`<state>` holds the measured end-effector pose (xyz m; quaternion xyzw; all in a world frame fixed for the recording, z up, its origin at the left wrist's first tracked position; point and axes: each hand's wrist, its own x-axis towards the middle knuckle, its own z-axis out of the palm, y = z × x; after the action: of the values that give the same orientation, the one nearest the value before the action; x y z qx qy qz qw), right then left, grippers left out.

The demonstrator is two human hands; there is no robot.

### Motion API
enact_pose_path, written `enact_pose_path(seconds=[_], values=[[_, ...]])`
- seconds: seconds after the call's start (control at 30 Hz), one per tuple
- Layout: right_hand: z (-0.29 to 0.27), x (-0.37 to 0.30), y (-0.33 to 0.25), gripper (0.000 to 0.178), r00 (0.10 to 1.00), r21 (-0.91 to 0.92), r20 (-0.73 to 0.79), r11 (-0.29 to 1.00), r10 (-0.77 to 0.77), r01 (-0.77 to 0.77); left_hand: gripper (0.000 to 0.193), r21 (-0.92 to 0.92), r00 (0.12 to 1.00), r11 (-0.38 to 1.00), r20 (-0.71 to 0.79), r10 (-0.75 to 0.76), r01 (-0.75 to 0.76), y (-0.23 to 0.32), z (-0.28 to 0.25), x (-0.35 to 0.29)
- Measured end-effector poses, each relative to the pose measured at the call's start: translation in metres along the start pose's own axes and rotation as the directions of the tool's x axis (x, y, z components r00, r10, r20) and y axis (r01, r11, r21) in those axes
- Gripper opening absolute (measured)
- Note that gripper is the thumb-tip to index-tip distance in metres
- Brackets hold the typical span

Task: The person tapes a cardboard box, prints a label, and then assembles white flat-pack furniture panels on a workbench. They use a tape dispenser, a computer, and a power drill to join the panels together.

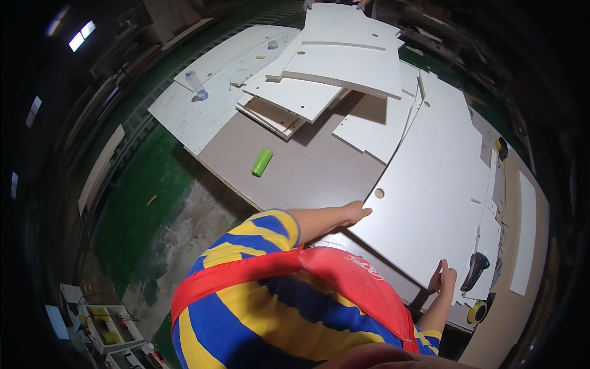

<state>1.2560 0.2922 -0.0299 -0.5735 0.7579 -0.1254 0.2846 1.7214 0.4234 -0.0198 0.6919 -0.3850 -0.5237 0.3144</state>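
A long white panel (430, 160) with round holes lies across the right of the table, its near end tilted over the edge toward me. My left hand (355, 213) is closed on its near left corner, close to one hole; the fingers underneath are hidden. At the near right corner my right hand (445, 278) grips the same panel, thumb up along the edge. Just right of that hand sits a black-handled tape dispenser (475, 272). A yellow-and-black tape roll (477, 312) lies a little nearer to me.
A green cylinder (262, 162) lies on the grey-brown tabletop (239, 178). Several white panels (344, 64) are stacked askew beyond it. Another person's gloved hands (361, 3) hold the far panel. A plastic bottle (196, 85) stands at the far left. Tool trays (110, 326) are at lower left.
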Motion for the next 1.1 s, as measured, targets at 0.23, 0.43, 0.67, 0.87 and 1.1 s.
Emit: enact_pose_path(seconds=[0.23,0.43,0.67,0.87,1.1], values=[[0.023,0.038,-0.049,0.053,0.955,0.749,0.296,0.618,0.013,-0.240,0.071,0.106,0.998,0.993,-0.036,-0.045,0.049,0.007,-0.043,-0.110],[0.053,-0.030,-0.104,0.059,0.987,0.871,0.160,0.469,0.008,-0.144,0.063,0.242,0.980,0.961,-0.113,0.162,-0.131,0.004,-0.072,-0.155],[0.045,-0.108,-0.094,0.056,0.992,0.949,0.116,0.298,-0.041,-0.099,0.051,0.221,0.979,0.963,-0.099,0.180,-0.155,0.013,-0.106,-0.214],[0.007,-0.239,-0.167,0.059,0.998,0.973,-0.015,0.230,-0.065,0.030,0.048,0.310,0.925,0.918,-0.209,0.318,-0.245,-0.026,-0.145,-0.274],[0.021,-0.345,-0.230,0.052,0.928,0.952,-0.207,0.154,-0.311,0.264,0.046,0.098,0.770,0.862,-0.408,0.491,-0.498,-0.133,-0.217,-0.372]])
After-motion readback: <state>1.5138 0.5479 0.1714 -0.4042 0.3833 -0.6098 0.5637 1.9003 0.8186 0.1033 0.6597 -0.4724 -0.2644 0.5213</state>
